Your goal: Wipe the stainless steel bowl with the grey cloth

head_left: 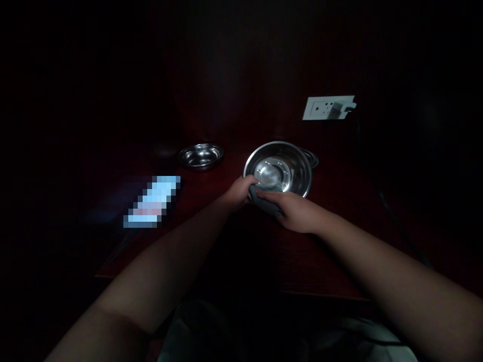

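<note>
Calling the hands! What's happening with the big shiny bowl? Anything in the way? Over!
Left hand gripping big bowl by rim. Right hand holding gray cloth at near rim. Small bowl apart, off left; nothing seen blocking.

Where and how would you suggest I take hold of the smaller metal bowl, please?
I'd pinch the smaller metal bowl by its near rim, toward the right: it sits open side up, leaving the rim exposed. Coming from the near right seems best, since the bright pixelated screen lies to its near left, while bare tabletop separates it from the large metal bowl.
</note>
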